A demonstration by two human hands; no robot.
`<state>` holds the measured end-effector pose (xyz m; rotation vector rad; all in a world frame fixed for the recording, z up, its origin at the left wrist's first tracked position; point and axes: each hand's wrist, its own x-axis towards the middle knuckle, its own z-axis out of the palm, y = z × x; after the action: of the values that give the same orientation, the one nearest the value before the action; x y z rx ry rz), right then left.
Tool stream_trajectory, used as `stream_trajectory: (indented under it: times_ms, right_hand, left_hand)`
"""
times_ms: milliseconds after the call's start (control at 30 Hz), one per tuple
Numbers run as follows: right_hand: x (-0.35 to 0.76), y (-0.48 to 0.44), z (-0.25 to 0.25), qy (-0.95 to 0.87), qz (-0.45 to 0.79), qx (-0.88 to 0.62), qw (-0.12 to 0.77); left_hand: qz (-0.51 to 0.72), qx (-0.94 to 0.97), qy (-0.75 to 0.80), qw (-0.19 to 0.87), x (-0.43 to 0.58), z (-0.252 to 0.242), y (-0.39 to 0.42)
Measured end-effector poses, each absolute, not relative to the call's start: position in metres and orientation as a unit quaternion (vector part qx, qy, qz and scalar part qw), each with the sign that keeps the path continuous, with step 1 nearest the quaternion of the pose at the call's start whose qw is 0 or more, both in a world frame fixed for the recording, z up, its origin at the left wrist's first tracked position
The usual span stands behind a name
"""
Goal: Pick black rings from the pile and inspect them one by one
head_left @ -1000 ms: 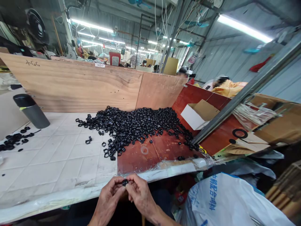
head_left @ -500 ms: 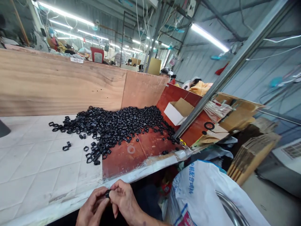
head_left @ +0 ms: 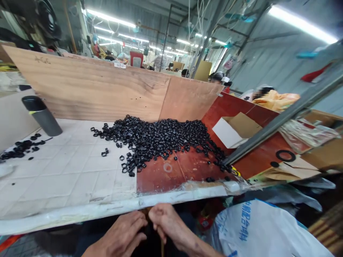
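Note:
My left hand (head_left: 123, 237) and my right hand (head_left: 167, 221) meet just below the near edge of the table (head_left: 66, 178), fingertips curled toward each other. What they pinch between them is hidden in shadow. A large pile of small black plastic rings (head_left: 160, 137) lies on the table's far middle, against a plywood back wall (head_left: 93, 89). Several loose rings (head_left: 128, 166) trail from the pile toward me. A smaller group of black rings (head_left: 21, 148) sits at the far left.
A grey flask with a black lid (head_left: 43, 116) stands at the back left. An open cardboard box (head_left: 233, 130) leans on the red side board, beside a slanting metal beam (head_left: 281, 117). A white printed sack (head_left: 254, 228) stands below the table at my right.
The view swung right and then back left. My hands dropped lower below the table edge, and the small black ring seen between my fingertips earlier is now out of sight.

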<state>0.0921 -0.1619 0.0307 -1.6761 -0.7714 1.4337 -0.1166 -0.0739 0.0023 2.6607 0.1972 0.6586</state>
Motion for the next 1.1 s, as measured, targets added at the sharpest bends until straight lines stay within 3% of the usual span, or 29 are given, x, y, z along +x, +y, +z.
stream_trajectory:
  times_ms: [100,200,300,367,533,833,1100]
  right_hand:
    - [0.151,-0.145,0.023,-0.459,0.179,-0.748,0.445]
    - [0.219,-0.112,0.001,-0.446,-0.043,-0.812,0.375]
    - [0.261,-0.076,-0.024,-0.366,-0.057,-0.891,0.263]
    - [0.272,-0.053,-0.036,-0.365,-0.083,-0.897,0.233]
    - [0.279,-0.003,-0.042,-0.381,-0.141,-0.874,0.269]
    - [0.303,0.031,-0.044,-0.392,-0.098,-0.875,0.265]
    - [0.336,0.054,-0.049,-0.391,-0.084,-0.877,0.265]
  left_hand:
    - [0.265,0.928,0.19,0.182,-0.116,0.013,-0.046]
    - [0.343,0.855,0.378,0.088,-0.115,-0.005,0.002]
    - [0.349,0.825,0.442,0.036,-0.114,-0.028,0.055]
    - [0.351,0.805,0.478,0.014,-0.114,-0.036,0.089]
    - [0.402,0.731,0.551,0.018,-0.113,-0.032,0.171]
    - [0.396,0.64,0.647,0.124,-0.122,0.001,0.341]
    - [0.286,0.809,0.474,0.198,-0.087,0.003,0.415]
